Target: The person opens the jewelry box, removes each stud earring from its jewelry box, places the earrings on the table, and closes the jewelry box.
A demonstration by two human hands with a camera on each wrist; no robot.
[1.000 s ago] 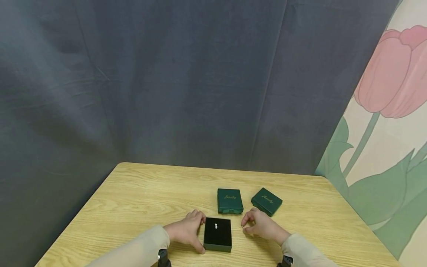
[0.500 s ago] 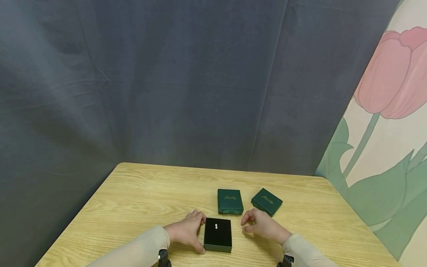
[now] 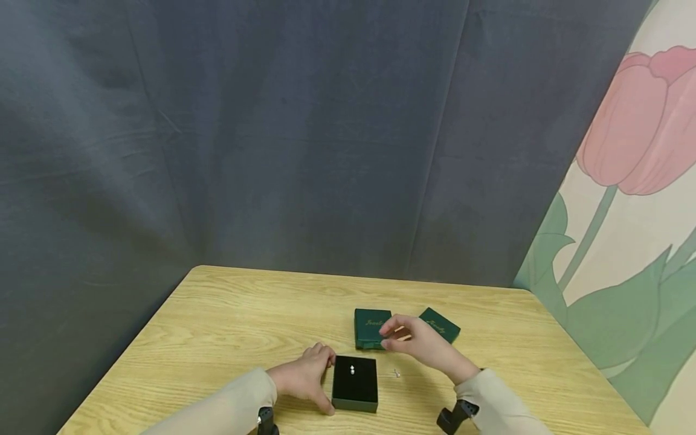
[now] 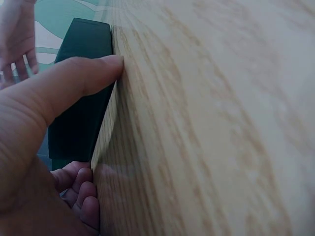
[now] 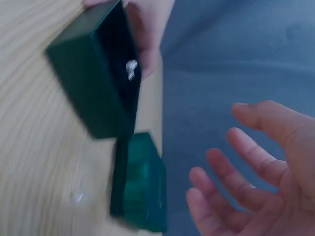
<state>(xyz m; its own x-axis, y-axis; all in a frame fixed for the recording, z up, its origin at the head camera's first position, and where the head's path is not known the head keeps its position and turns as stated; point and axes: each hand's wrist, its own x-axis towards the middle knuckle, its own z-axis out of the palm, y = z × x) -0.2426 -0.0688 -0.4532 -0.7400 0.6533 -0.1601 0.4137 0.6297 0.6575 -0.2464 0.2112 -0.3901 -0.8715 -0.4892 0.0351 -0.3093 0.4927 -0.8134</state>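
Note:
A jewelry box base (image 3: 355, 380) with a black insert sits on the table, its lid off. A small shiny earring (image 3: 352, 370) stands in the insert. My left hand (image 3: 306, 376) holds the box base at its left side, thumb at the near corner and fingers at the far corner. My right hand (image 3: 418, 343) hovers above the table, fingers loosely bent and holding nothing; the right wrist view shows its fingers (image 5: 256, 162) spread. Below it, right of the box base, another tiny shiny piece of jewelry (image 3: 397, 373) lies on the wood.
Behind the box base lies a green box part (image 3: 367, 329) lettered in gold; the right hand partly covers it. A similar green piece (image 3: 443, 325) lies turned at an angle to its right. A dark curtain (image 3: 326, 151) hangs behind the wooden table (image 3: 244, 302).
My right hand has let go of the tiny piece of jewelry and risen up and away from it, leaving it on the table. The left hand and box base stay put.

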